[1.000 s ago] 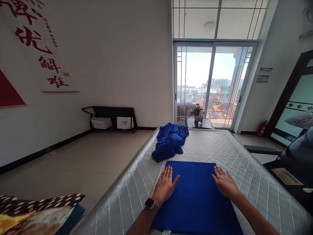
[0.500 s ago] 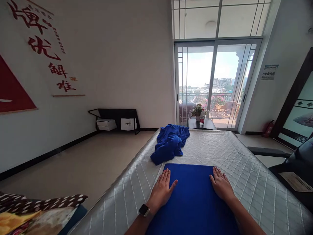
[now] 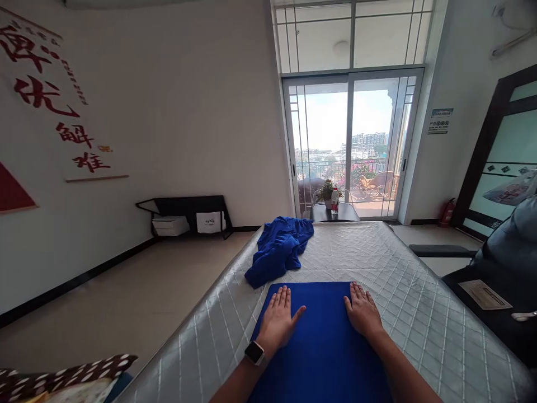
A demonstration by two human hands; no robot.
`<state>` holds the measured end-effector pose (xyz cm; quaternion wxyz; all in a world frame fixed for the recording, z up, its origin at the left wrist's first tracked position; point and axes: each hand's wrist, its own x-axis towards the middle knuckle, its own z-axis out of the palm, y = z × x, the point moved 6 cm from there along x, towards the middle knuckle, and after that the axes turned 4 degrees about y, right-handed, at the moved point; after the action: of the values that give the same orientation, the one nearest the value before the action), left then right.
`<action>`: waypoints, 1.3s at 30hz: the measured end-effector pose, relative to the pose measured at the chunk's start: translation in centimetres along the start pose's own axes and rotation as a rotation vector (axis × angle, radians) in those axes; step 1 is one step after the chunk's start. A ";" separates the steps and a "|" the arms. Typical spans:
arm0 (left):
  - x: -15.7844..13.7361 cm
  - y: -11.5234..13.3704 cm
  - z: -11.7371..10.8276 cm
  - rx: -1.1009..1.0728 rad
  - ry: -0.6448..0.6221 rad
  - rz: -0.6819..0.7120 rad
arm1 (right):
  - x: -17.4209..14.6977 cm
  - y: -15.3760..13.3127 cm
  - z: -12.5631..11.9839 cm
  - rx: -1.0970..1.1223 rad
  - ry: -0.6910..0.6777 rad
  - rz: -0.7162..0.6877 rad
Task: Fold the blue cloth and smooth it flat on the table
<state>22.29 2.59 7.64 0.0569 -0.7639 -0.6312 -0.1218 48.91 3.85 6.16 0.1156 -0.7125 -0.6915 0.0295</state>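
Note:
A flat blue board or mat [image 3: 321, 341] with straight edges lies on the silver quilted mattress [image 3: 423, 319]; its near end runs out of view. My left hand [image 3: 278, 320] rests palm down near its far left corner, fingers stretched forward and thumb out to the side. On that wrist sits a square watch [image 3: 254, 352]. Across from it, my right hand [image 3: 363, 309] lies flat over the far right corner, fingers extended. Neither hand grips anything. Beyond the board, a crumpled blue cloth [image 3: 279, 249] lies on the left part of the mattress.
Past the mattress, a small dark table [image 3: 346, 212] holds a potted plant [image 3: 326, 195] and a bottle [image 3: 334, 201]. A black rack [image 3: 188, 208] stands by the wall. To the right is a dark chair [image 3: 516, 252]; patterned bedding [image 3: 75, 378] lies at lower left.
My left hand has moved inward from the board's left edge, onto its surface. The right hand stays near the far right corner. The view has turned slightly to the right.

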 end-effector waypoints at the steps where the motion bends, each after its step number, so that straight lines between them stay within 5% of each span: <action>1: 0.5 2.0 -0.1 -0.023 0.004 0.047 | 0.0 0.0 -0.1 0.004 -0.001 0.001; 7: 3.5 15.2 0.5 -0.207 0.000 0.385 | -0.1 0.2 0.1 -0.013 -0.015 -0.034; 12: 4.9 17.9 2.2 -0.288 -0.039 0.369 | -0.2 0.4 0.4 -0.028 -0.021 -0.066; 19: 4.4 12.2 2.7 -0.225 -0.050 0.265 | 0.0 0.1 -0.1 -0.015 -0.010 -0.018; 29: 2.4 -4.6 1.8 -0.073 -0.010 -0.026 | 0.0 0.1 0.1 -0.017 -0.007 -0.014; 32: 2.1 -6.4 2.1 -0.080 0.027 -0.048 | 0.1 0.1 0.2 -0.023 -0.007 -0.013; 39: 2.0 -6.2 2.1 -0.096 0.057 -0.052 | 0.1 0.0 0.2 -0.037 0.004 -0.014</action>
<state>16.81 6.26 5.73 0.0348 -0.7455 -0.6422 -0.1749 48.83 3.97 5.95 0.1038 -0.7096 -0.6967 0.0143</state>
